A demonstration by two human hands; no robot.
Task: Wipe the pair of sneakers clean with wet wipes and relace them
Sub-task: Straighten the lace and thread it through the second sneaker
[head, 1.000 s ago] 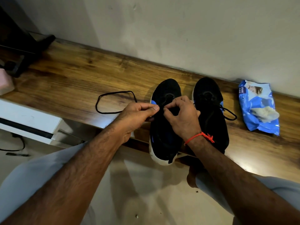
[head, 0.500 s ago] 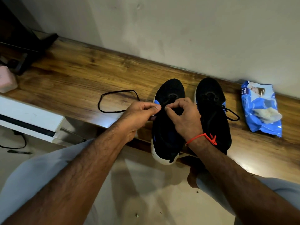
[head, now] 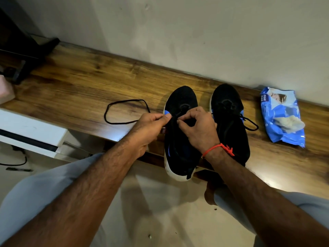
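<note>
Relacing step in hand on the left sneaker (head: 179, 132), set on the bench (head: 74, 90) with heel over the edge. Left hand (head: 151, 125) and right hand (head: 199, 129) above its tongue, fingers (head: 166, 117) of both pinching the lace (head: 124, 111), looped left of that sneaker. Next, probably: threading through the next eyelet, pulling slack; right sneaker (head: 229, 122) just beside, already laced.

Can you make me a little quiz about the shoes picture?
1. True or false: both hands are working at the left sneaker.
2. Which lies right of the right sneaker? A pink box; B wet wipes pack; C loose lace loop.
3. What colour is the wrist thread?

Key: 1 true: left hand and right hand pinch its lace. 2 B. 3 red.
</note>
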